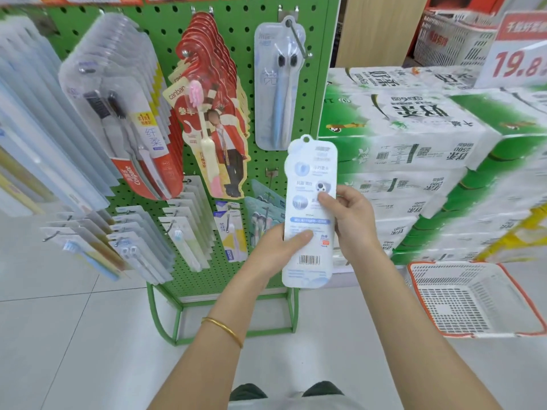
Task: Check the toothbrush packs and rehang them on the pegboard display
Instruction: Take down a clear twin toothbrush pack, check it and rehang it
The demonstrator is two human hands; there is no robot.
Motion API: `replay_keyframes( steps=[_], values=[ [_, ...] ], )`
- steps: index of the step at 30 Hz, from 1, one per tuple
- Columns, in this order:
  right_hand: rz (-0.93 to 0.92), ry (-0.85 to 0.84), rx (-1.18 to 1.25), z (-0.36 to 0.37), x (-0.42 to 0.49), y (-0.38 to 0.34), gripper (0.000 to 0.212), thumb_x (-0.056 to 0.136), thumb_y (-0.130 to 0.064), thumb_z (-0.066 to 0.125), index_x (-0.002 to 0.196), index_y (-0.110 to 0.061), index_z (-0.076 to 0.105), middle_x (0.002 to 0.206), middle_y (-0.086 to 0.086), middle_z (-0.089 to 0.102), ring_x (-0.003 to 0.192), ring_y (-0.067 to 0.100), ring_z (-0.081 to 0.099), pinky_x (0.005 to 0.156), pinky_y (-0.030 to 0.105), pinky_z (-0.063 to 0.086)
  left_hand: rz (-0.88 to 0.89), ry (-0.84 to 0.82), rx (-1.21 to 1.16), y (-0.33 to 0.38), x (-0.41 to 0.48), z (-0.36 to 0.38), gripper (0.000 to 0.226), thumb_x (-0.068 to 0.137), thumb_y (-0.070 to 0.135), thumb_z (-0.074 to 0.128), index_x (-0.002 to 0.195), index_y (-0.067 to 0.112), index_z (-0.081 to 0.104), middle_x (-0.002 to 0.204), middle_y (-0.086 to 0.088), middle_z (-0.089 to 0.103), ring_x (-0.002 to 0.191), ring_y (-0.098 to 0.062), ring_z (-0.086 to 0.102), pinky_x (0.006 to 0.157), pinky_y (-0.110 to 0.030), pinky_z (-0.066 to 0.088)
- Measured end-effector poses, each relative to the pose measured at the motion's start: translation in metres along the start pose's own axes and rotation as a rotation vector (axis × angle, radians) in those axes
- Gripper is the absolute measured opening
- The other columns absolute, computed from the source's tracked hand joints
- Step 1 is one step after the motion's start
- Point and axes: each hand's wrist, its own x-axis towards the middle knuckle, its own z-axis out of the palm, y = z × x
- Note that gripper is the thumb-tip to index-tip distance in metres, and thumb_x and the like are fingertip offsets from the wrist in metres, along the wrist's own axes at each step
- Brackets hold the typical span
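Before green pegboard [251, 84], lower right: toothbrush pack [309, 214] held upright, barcode side toward me. Left hand [278, 248] pinches lower left edge, thumb across print. Right hand [352, 223] grips right edge, thumb on card. I judge this the check step. Next: raise pack, thread hang hole [306, 139] onto peg [299, 39] carrying matching pack [275, 93].

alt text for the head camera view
A left hand and right hand hold a white toothbrush pack, barcode side facing the camera, before a green pegboard hung with more packs. A white basket sits on the floor at right.
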Motion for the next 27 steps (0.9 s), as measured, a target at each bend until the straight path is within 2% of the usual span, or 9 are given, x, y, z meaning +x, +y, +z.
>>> replay_keyframes(
  steps=[2,4,10,16,19,21,23,25,27],
  values=[
    [-0.025,-0.07,-0.02,-0.001,-0.002,0.0,0.011,0.086,-0.003,0.065,0.094,-0.009,0.063,0.071,0.002,0.067,0.067,0.02,0.065,0.059,0.03,0.054,0.064,0.094,-0.024,0.01,0.006,-0.002,0.006,0.094,0.025,0.058,0.098,0.028,0.062,0.101,0.005,0.071,0.089,-0.008,0.069,0.079,-0.027,0.057],
    [-0.034,-0.141,-0.004,-0.002,-0.004,0.001,0.01,0.086,-0.002,0.064,0.092,-0.01,0.062,0.066,-0.005,0.068,0.063,0.014,0.066,0.055,0.025,0.052,0.115,0.212,-0.036,0.022,0.012,-0.004,0.009,0.094,0.028,0.058,0.1,0.022,0.06,0.101,0.0,0.07,0.09,-0.014,0.069,0.079,-0.035,0.057],
    [0.003,-0.303,0.018,-0.01,-0.006,0.007,0.011,0.082,-0.002,0.065,0.089,-0.009,0.06,0.081,0.003,0.073,0.069,0.016,0.068,0.056,0.025,0.052,0.238,0.427,-0.125,0.051,0.025,-0.014,0.014,0.093,0.025,0.06,0.105,0.017,0.057,0.102,0.001,0.064,0.087,-0.011,0.065,0.073,-0.029,0.055],
    [0.048,-0.387,0.086,-0.014,-0.003,0.003,0.024,0.075,-0.026,0.071,0.089,-0.013,0.058,0.085,0.005,0.07,0.071,0.02,0.065,0.059,0.028,0.053,0.232,0.375,-0.212,0.063,0.03,-0.015,0.022,0.093,0.02,0.059,0.113,0.011,0.059,0.108,-0.007,0.068,0.092,-0.021,0.068,0.077,-0.037,0.057],
    [0.089,-0.419,0.111,-0.011,0.0,0.001,0.059,0.072,-0.059,0.07,0.103,-0.009,0.061,0.105,0.02,0.061,0.092,0.029,0.057,0.084,0.043,0.05,0.23,0.296,-0.297,0.068,0.03,-0.016,0.024,0.096,0.017,0.055,0.118,0.009,0.057,0.11,-0.011,0.069,0.095,-0.024,0.068,0.081,-0.042,0.056],
    [0.142,-0.483,0.083,-0.007,0.001,0.002,0.065,0.082,-0.056,0.062,0.118,-0.002,0.056,0.125,0.024,0.057,0.111,0.033,0.055,0.102,0.056,0.041,0.26,0.223,-0.357,0.073,0.03,-0.015,0.027,0.097,0.012,0.051,0.124,0.006,0.052,0.108,-0.012,0.068,0.09,-0.02,0.068,0.082,-0.04,0.057],
    [0.18,-0.567,0.037,-0.003,0.0,0.005,0.046,0.094,-0.044,0.048,0.123,-0.01,0.059,0.127,0.016,0.06,0.119,0.031,0.056,0.1,0.049,0.046,0.29,0.144,-0.435,0.08,0.029,-0.012,0.03,0.099,0.009,0.046,0.128,0.003,0.048,0.097,-0.007,0.068,0.079,-0.011,0.067,0.072,-0.03,0.057],
    [0.22,-0.628,0.075,0.0,-0.001,0.008,0.048,0.092,-0.045,0.05,0.126,-0.012,0.057,0.124,0.013,0.063,0.117,0.029,0.058,0.095,0.042,0.05,0.3,0.091,-0.481,0.084,0.027,-0.009,0.029,0.099,0.007,0.042,0.128,0.002,0.046,0.089,-0.001,0.066,0.073,-0.007,0.065,0.063,-0.023,0.053],
    [0.229,-0.648,0.164,0.001,-0.002,0.009,0.063,0.083,-0.047,0.064,0.124,-0.001,0.052,0.106,0.014,0.066,0.101,0.027,0.064,0.09,0.043,0.051,0.286,0.073,-0.486,0.088,0.024,-0.007,0.027,0.099,0.008,0.042,0.126,0.005,0.048,0.086,0.0,0.065,0.077,-0.01,0.062,0.065,-0.023,0.05]
  ],
)
